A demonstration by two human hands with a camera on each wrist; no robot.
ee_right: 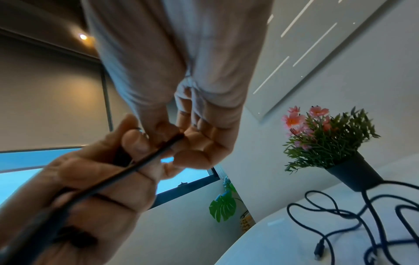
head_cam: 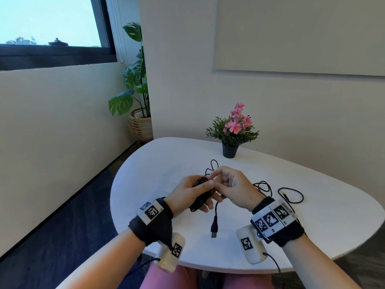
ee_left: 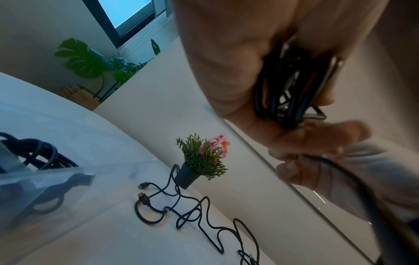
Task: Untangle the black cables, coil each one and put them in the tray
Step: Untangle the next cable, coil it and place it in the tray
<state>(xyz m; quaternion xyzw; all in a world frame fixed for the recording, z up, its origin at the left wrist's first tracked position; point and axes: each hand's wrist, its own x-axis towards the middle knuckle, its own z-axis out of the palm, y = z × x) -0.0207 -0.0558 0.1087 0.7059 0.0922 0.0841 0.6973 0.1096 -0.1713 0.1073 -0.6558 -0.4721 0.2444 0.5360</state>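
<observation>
My left hand [head_cam: 194, 190] grips a coiled black cable [head_cam: 201, 182], thumb pressed over the loops; the coil [ee_left: 288, 86] fills the palm in the left wrist view. The cable's free end hangs below the hands, its USB plug [head_cam: 214, 228] just above the table. My right hand [head_cam: 218, 180] pinches a strand [ee_right: 140, 163] of this cable beside the coil. More black cables [head_cam: 267, 185] lie loose and tangled [ee_left: 192, 213] on the white table [head_cam: 166, 159]. A clear tray [ee_left: 45, 181], seen only by the left wrist camera, holds another coiled black cable [ee_left: 40, 152].
A small black pot of pink flowers [head_cam: 232, 132] stands at the table's far edge, a cable loop [head_cam: 213, 164] lying just in front of it. A thin cable with a jack plug [head_cam: 291, 196] lies at the right. A big leafy plant [head_cam: 135, 90] stands in the corner.
</observation>
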